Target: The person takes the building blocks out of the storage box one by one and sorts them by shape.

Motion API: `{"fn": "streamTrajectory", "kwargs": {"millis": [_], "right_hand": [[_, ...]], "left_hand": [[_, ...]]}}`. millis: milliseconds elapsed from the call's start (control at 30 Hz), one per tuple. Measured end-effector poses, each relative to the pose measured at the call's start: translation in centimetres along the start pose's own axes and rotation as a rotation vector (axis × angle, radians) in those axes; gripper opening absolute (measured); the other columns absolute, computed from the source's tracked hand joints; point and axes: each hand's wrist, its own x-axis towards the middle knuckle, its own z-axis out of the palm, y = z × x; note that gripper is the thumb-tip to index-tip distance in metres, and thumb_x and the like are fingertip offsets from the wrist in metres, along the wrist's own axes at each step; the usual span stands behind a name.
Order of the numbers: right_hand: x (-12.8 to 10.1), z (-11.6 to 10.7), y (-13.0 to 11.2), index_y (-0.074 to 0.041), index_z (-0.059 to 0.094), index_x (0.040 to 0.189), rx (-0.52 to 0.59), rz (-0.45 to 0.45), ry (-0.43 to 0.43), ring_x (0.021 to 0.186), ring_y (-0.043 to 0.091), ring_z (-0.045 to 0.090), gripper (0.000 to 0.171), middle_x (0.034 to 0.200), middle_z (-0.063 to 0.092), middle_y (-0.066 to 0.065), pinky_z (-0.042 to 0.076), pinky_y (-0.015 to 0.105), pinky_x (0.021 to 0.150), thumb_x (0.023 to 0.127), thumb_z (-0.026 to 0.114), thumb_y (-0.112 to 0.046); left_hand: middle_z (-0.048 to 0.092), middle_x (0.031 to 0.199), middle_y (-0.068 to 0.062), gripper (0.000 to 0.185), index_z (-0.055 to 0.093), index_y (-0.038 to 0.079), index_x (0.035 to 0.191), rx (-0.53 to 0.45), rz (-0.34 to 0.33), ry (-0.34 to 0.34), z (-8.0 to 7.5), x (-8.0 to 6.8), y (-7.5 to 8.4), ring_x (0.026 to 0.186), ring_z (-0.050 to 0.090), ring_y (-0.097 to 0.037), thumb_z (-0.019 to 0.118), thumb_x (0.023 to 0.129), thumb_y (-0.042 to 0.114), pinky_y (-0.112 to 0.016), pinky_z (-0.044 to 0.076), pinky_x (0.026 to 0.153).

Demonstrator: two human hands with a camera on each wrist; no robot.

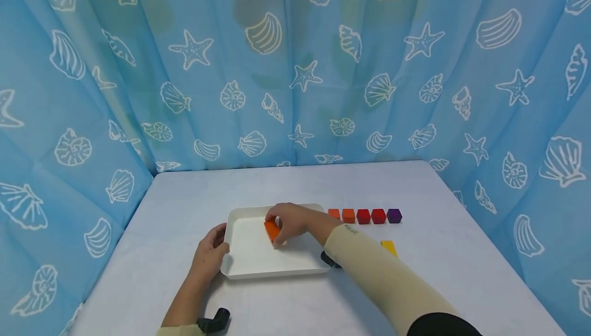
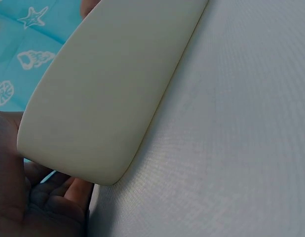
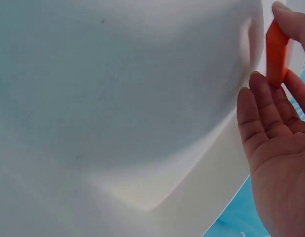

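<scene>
My left hand (image 1: 211,255) grips the left side of a white tray (image 1: 249,269), its thumb near the rim. The left wrist view shows the tray's outer wall (image 2: 108,94) close up, with the hand (image 2: 44,202) at its corner. Over the middle of the tray, my right hand (image 1: 293,221) pinches an orange block (image 1: 272,230). In the right wrist view the orange block (image 3: 277,53) is held by its ends between thumb and fingertips, while the other fingers (image 3: 253,118) extend loosely beside it.
Right of the tray stands a row of small blocks: orange (image 1: 348,216), red (image 1: 363,216) and purple (image 1: 394,216) ones. A yellow block (image 1: 389,248) lies nearer, partly hidden by the right sleeve (image 1: 383,279). A blue shell-patterned curtain (image 1: 286,69) borders the white table (image 1: 272,305).
</scene>
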Motion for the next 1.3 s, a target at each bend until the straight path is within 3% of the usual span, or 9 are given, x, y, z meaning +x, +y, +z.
{"fn": "streamTrajectory", "kwargs": {"millis": [333,767,967,1200,1300], "right_hand": [[-1.5,-1.1,-0.2,-0.022,0.068,0.131,0.074,-0.071,0.006,0.104,0.014,0.06,0.057,0.112,0.062,-0.009,0.058,0.025,0.08,0.081,0.095,-0.024],[-5.8,-3.2,1.4,-0.02,0.067,0.132,0.093,-0.153,0.05,0.114,0.014,0.061,0.056,0.12,0.062,-0.012,0.056,0.032,0.097,0.082,0.092,-0.023],[-8.7,-4.3,3.6,-0.02,0.066,0.134,0.103,-0.14,0.105,0.118,0.019,0.061,0.059,0.123,0.062,-0.011,0.057,0.039,0.099,0.081,0.093,-0.025],[-12.6,-5.1,6.3,-0.023,0.066,0.136,0.126,-0.064,0.194,0.115,0.022,0.063,0.062,0.123,0.063,-0.009,0.061,0.041,0.093,0.08,0.094,-0.026],[-14.4,-5.2,7.4,-0.023,0.067,0.136,0.158,-0.032,0.231,0.116,0.027,0.064,0.064,0.123,0.064,-0.008,0.06,0.048,0.095,0.079,0.095,-0.027]], "left_hand": [[0.048,0.16,-0.022,0.066,0.043,0.002,0.16,0.001,-0.012,-0.012,-0.1,0.1,0.1,0.149,0.043,-0.042,0.053,0.095,0.003,-0.059,0.033,0.122],[0.044,0.162,-0.022,0.065,0.04,0.002,0.161,-0.008,-0.018,-0.026,-0.1,-0.1,0.2,0.152,0.039,-0.042,0.051,0.097,0.003,-0.059,0.031,0.123],[0.042,0.164,-0.022,0.065,0.039,0.002,0.162,-0.003,-0.03,-0.038,-0.3,0.0,0.4,0.153,0.036,-0.042,0.05,0.098,0.003,-0.06,0.029,0.123],[0.043,0.163,-0.022,0.066,0.037,0.001,0.162,-0.006,-0.038,-0.046,-0.3,0.0,0.7,0.152,0.038,-0.041,0.051,0.098,0.004,-0.059,0.029,0.123],[0.043,0.163,-0.021,0.066,0.038,0.002,0.162,-0.012,-0.04,-0.048,-0.2,-0.1,0.6,0.152,0.038,-0.041,0.05,0.098,0.004,-0.059,0.029,0.124]]}}
